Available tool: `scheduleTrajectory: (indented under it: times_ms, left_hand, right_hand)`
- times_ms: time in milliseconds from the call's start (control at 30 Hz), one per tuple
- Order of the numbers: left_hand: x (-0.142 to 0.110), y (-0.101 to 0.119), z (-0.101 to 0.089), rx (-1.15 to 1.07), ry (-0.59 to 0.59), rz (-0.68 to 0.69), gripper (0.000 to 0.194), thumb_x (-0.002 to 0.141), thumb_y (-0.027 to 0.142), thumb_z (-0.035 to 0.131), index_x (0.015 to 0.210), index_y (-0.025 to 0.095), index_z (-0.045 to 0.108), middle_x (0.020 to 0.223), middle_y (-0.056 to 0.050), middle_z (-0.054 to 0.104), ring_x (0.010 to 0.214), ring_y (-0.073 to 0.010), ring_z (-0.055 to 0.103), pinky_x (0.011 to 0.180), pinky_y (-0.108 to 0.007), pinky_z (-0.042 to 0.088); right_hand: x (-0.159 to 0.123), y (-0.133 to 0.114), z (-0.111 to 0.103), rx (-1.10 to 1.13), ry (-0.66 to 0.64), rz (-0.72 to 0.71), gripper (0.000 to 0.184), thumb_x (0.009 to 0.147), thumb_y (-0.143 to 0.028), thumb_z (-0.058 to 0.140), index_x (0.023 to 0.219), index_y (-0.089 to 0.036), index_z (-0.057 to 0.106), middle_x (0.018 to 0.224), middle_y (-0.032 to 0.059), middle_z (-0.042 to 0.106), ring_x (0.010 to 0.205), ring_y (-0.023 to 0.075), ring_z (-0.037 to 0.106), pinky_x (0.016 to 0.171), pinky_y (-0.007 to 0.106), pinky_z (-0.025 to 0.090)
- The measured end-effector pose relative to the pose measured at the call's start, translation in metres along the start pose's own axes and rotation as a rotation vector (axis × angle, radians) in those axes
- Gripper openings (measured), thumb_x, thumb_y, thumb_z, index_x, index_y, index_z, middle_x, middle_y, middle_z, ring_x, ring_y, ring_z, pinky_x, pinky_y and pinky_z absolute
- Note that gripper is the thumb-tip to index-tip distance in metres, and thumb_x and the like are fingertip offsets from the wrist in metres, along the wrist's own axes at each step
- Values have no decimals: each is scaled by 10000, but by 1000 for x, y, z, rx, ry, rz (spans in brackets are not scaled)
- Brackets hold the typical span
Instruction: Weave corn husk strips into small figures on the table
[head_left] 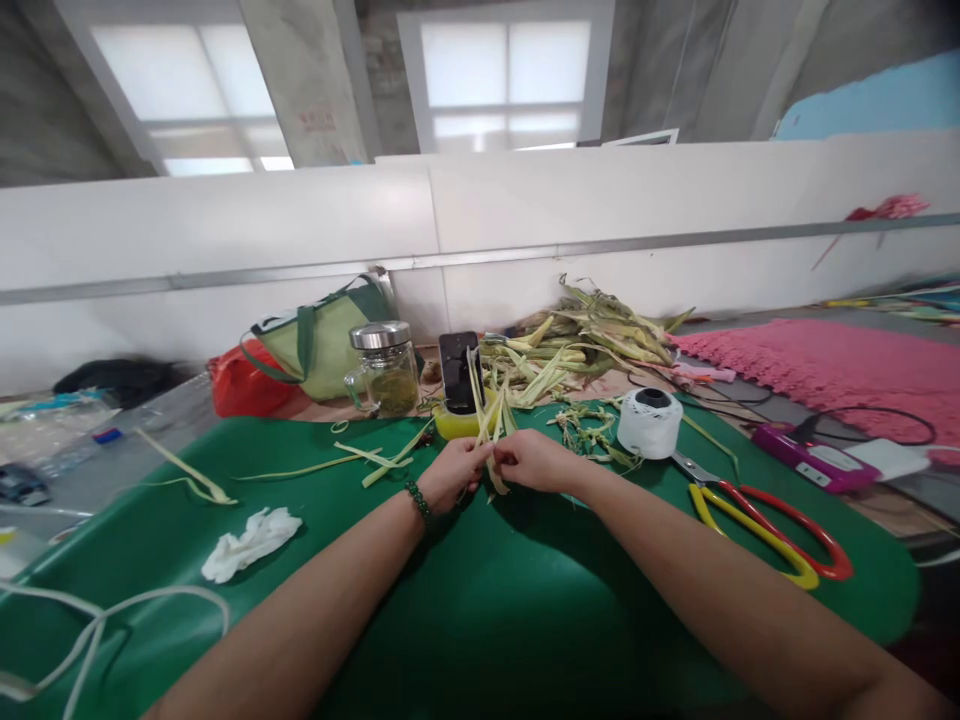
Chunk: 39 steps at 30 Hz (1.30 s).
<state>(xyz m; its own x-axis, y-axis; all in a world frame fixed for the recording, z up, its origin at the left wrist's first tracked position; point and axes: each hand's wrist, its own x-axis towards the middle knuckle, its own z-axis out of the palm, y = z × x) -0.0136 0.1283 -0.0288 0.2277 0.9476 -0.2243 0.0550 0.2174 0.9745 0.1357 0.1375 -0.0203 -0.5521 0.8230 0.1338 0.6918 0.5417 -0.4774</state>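
Observation:
My left hand [456, 474], with a green bead bracelet [418, 502] at the wrist, pinches the lower end of a bundle of pale dried leaf strips [495, 415], which look like corn husk. From the other side, my right hand [536, 462] is closed on the same strips, its fingertips close to the left ones. The strips fan upward from between both hands, and a short end hangs below. Right behind them a phone [459, 372] leans upright in a yellow holder [454, 425]. Loose strips [390, 462] lie to the left of my hands on the green mat [480, 600].
A heap of husks [592, 330] lies at the back. To the right are a thread spool [650, 422], red-and-yellow scissors [772, 530], a purple device [814, 458] and pink cloth [825, 375]. Leftward are a glass jar [384, 370], a green bag [330, 345], crumpled tissue [251, 543] and white cord [97, 620].

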Motion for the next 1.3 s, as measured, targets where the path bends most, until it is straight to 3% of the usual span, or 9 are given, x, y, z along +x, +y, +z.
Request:
scheduleTrajectory:
  times_ms: [100, 167, 267, 400, 600, 700, 967, 1200, 1300]
  left_hand:
    - [1, 2, -2, -17, 91, 60, 321, 726, 317, 674, 541, 150, 472, 414, 97, 310, 339, -24, 259, 371, -177, 197]
    - [1, 4, -3, -59, 126, 100, 250, 738, 278, 663, 582, 135, 531, 445, 67, 405, 364, -40, 356, 395, -176, 275]
    - [2, 10, -6, -198, 111, 102, 172, 784, 226, 613, 659, 111, 593, 558, -20, 579, 485, -99, 534, 483, -203, 412]
    - [-2, 20, -8, -426, 96, 105, 121, 824, 120, 546, 705, 120, 570, 659, -71, 652, 625, -143, 626, 625, -248, 503]
    - [-12, 28, -2, -504, 140, 144, 190, 808, -26, 426, 780, 128, 535, 614, -27, 595, 532, -109, 582, 577, -231, 492]
    - [-14, 29, 0, -493, 101, 137, 189, 803, -18, 417, 795, 122, 544, 626, -33, 594, 538, -116, 580, 578, -242, 497]
    - [-18, 34, 2, -542, 127, 161, 216, 868, 41, 391, 959, 92, 581, 666, -50, 619, 574, -117, 590, 638, -258, 499]
    - [-20, 35, 3, -558, 119, 185, 179, 857, 46, 431, 904, 99, 595, 611, -14, 571, 531, -98, 547, 609, -239, 491]
    - [-19, 35, 1, -560, 128, 204, 127, 839, 55, 475, 817, 117, 584, 555, 21, 506, 495, -81, 497, 561, -207, 463]
  right_hand:
    - [1, 1, 1, 132, 25, -57, 163, 730, -143, 537, 572, -136, 575, 525, -25, 529, 506, 75, 433, 487, 184, 278]
    - [1, 2, -2, 236, 42, -64, 252, 781, -227, 526, 546, -137, 539, 492, -30, 506, 478, 70, 417, 469, 182, 277]
    - [0, 4, -8, 371, 49, 0, 318, 815, -337, 511, 566, -140, 534, 477, -40, 490, 425, 59, 389, 431, 180, 278]
    - [-1, 0, -10, 489, -11, 77, 337, 819, -413, 506, 615, -146, 537, 514, -39, 526, 368, 50, 396, 373, 176, 300]
    - [3, -5, 1, 560, -34, 124, 275, 773, -381, 578, 643, -140, 569, 510, -41, 538, 364, 54, 424, 343, 170, 331]
    - [5, -3, 4, 574, -44, 123, 185, 744, -296, 601, 655, -134, 600, 471, -57, 511, 348, 50, 409, 335, 164, 325]
    - [3, -7, -2, 676, -130, 139, 156, 704, -214, 594, 577, -123, 579, 429, -55, 521, 313, 31, 388, 333, 152, 286]
    - [1, -9, -2, 732, -158, 164, 168, 695, -226, 615, 571, -118, 580, 418, -56, 518, 308, 22, 369, 333, 152, 266]
    - [0, -7, -5, 743, -178, 157, 222, 729, -307, 617, 620, -115, 609, 460, -40, 553, 319, 25, 393, 338, 155, 286]
